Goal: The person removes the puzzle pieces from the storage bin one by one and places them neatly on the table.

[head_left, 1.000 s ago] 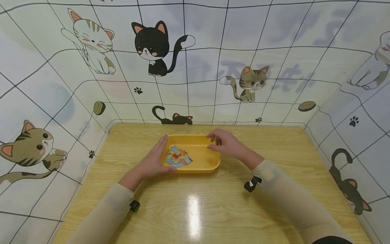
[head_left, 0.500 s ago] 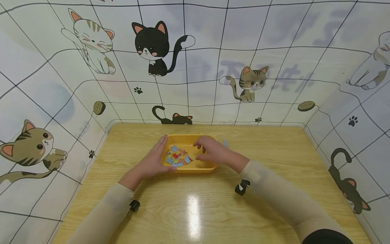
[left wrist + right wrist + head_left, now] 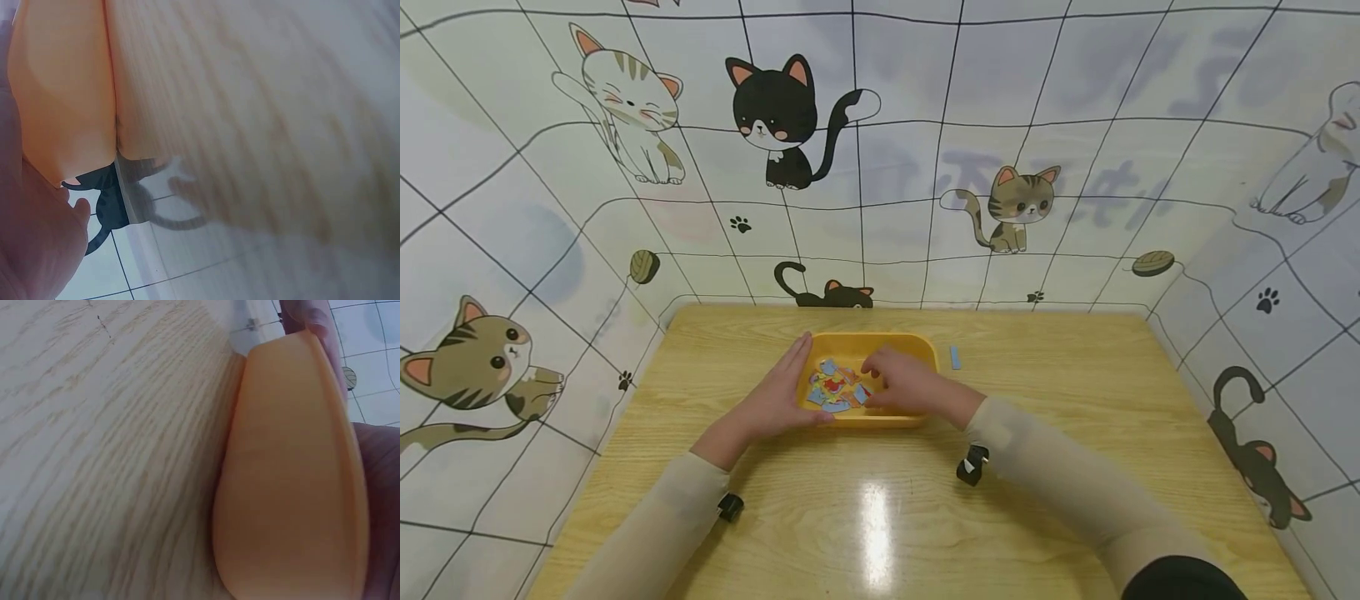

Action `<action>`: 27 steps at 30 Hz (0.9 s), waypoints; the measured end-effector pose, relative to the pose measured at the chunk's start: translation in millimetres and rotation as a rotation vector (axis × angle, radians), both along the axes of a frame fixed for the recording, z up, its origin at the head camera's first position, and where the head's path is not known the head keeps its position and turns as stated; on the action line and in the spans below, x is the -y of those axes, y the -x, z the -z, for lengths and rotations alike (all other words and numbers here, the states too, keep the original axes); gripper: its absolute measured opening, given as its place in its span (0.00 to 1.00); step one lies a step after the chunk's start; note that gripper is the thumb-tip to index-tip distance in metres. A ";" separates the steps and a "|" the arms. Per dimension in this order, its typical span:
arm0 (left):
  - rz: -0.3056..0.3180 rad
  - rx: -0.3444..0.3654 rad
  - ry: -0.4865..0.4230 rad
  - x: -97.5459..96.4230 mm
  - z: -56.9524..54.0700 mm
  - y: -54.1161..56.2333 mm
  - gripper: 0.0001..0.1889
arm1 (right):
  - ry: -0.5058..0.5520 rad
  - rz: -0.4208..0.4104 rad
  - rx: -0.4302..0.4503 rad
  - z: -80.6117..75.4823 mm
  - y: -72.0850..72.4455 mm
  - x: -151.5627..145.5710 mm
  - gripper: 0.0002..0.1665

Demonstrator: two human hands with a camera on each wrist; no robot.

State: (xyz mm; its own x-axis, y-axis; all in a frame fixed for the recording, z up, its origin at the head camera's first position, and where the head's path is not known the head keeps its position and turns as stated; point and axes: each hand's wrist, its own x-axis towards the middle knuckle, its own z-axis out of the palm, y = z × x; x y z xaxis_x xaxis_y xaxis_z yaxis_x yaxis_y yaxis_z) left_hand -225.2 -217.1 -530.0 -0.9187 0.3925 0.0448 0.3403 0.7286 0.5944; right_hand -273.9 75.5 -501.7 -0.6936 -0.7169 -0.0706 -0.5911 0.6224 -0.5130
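Observation:
In the head view a shallow yellow tray [image 3: 842,345] lies on the wooden table. A loose heap of flat, colourful puzzle pieces [image 3: 833,386] fills its left part. My left hand [image 3: 778,393] grips the tray's left end, thumb over the front rim and fingers along the side. Reaching over the right part of the tray, my right hand [image 3: 906,385] has its bent fingers and thumb apart, fingertips right at the pieces' edge. One small blue piece [image 3: 955,357] lies on the table right of the tray. The right wrist view shows mostly the tray's outer wall [image 3: 287,469].
The wooden table [image 3: 1037,467] stretches around the tray on all sides. Behind it and at both sides stand white walls [image 3: 902,167] with a grid and printed cats. Each sleeve carries a small black wrist camera [image 3: 972,465].
My right hand has moved left from the tray's right end to the pieces. The blue piece on the table, hidden at first, now shows fully. The left hand has stayed put.

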 end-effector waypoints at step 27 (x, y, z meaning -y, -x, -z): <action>-0.011 0.012 0.002 0.6 1.8 1.1 0.79 | -0.069 0.041 -0.034 9.9 -1.6 17.2 0.22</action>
State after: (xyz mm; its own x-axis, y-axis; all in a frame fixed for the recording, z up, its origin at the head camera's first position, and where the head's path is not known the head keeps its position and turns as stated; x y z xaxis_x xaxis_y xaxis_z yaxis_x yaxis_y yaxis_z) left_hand -226.3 -217.7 -531.8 -0.9233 0.3827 0.0333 0.3255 0.7332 0.5970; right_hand -272.3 58.3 -511.6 -0.7253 -0.6819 -0.0945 -0.5806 0.6797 -0.4482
